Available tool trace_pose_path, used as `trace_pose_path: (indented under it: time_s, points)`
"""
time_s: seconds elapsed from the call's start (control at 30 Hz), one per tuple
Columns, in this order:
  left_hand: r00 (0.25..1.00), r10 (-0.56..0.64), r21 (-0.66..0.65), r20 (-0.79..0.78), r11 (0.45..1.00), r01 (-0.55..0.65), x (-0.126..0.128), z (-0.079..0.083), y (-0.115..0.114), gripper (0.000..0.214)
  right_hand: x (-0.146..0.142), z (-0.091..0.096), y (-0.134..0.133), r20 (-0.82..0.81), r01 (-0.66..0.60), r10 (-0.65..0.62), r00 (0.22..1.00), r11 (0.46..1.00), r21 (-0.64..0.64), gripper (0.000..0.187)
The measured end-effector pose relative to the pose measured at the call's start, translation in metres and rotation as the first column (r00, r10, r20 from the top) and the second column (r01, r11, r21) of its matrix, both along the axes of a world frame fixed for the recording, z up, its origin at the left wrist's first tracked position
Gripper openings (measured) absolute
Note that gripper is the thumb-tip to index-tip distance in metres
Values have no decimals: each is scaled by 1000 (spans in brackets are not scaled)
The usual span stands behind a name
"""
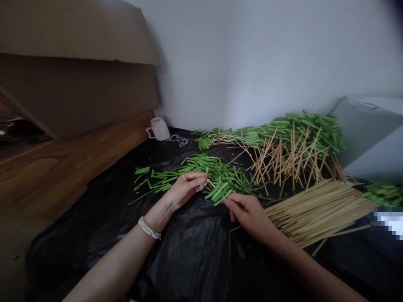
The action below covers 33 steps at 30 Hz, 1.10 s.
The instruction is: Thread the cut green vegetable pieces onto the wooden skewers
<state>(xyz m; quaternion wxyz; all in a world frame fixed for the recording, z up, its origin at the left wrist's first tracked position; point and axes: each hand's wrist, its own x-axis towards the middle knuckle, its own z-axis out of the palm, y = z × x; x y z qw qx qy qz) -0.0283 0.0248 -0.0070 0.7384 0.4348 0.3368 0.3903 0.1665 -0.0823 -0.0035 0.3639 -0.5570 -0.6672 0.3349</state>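
Observation:
My left hand [188, 188], with a beaded bracelet at the wrist, pinches a short green stem piece [207, 173] at the tip of a thin wooden skewer [210, 183]. Several cut green stems [219, 193] sit side by side across that skewer. My right hand [244, 209] closes its thumb and fingers at the right end of this skewered row; the skewer's lower part is mostly hidden by the hand. Just behind both hands spreads a loose pile of cut green stems [208, 163] on black plastic sheeting [189, 251].
Bare skewers [321, 209] lie in a thick bundle at right. Behind them, filled skewers [308, 130] are heaped with their sticks pointing forward. A white mug [159, 129] and a white cord [181, 139] are at the back; a cardboard box [78, 84] stands left, a pale box [368, 130] right.

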Motion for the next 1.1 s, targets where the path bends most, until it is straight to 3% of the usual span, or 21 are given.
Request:
trace_pose_path:
  time_s: [0.33, 0.67, 1.1]
  points:
    - [1000, -2, -6, -20, 1000, 2, 0, 4, -2, 25, 0, 0, -1, -7, 5, -5, 1000, 1000, -12, 42]
    - [993, -13, 98, -113, 995, 24, -3, -3, 1, 26, -1, -4, 0, 2, 5, -5, 1000, 1000, -18, 41]
    - [996, -41, -30, -74, 999, 38, -1, 3, -2, 25, -2, -4, 0, -5, 6, -6, 1000, 1000, -7, 42]
